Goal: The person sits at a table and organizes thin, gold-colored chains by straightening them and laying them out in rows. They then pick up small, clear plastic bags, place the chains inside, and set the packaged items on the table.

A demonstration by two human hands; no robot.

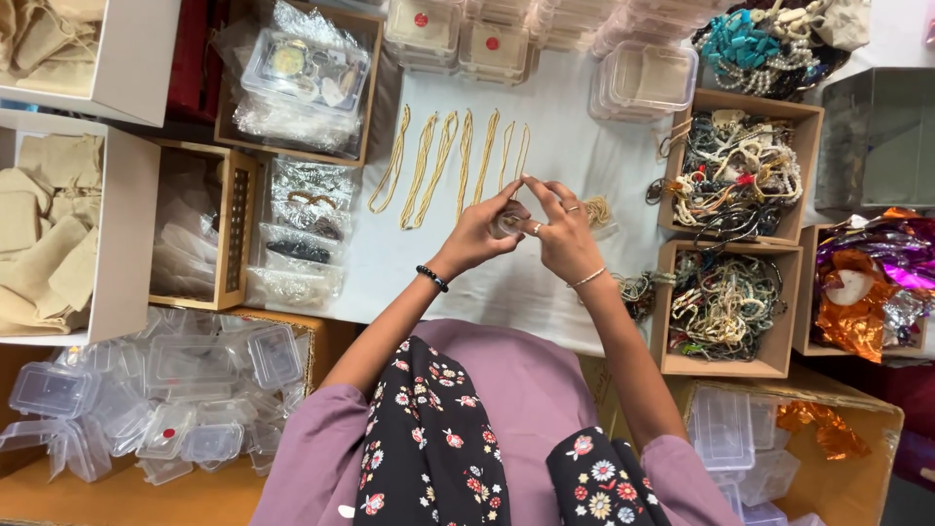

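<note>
Holding a small clear packet (507, 220) between them, the left hand (480, 234) and right hand (562, 232) meet above the white-covered surface (545, 136); fingers of both are closed on the packet, its contents too small to tell. Just beyond the hands: a row of gold chains (453, 161) laid side by side. Just right of the right hand: a small heap of gold chain (597, 210). Farther right: two cardboard boxes of mixed beaded necklaces (735, 175), one behind the other. Left of the left hand: flat clear bags of jewellery (300, 234), then white bins of beige cloth pouches (44, 244). Near left, below the left forearm: a carton of small clear plastic boxes (185, 390). Beyond the chains: stacked clear lidded boxes (643, 78).
</note>
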